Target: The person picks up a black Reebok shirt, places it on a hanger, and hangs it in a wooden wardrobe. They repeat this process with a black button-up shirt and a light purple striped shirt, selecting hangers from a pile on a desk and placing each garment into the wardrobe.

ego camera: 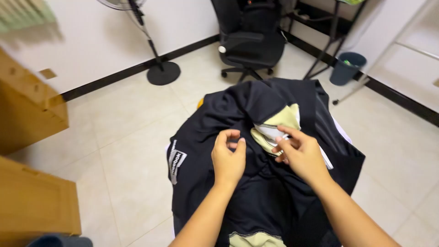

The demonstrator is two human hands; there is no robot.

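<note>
Near centre, black garment is pinched by left hand; pale collar is gripped by right hand, keeping fabric bunched.

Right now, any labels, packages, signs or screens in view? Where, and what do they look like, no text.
Fabric label: sewn on the left edge of the dark garment, left of the left hand; small rectangle, white with dark print.
Inner neck label: white strip inside the pale green collar lining, under the right hand fingertips.
No packages, signs or screens visible.
</note>
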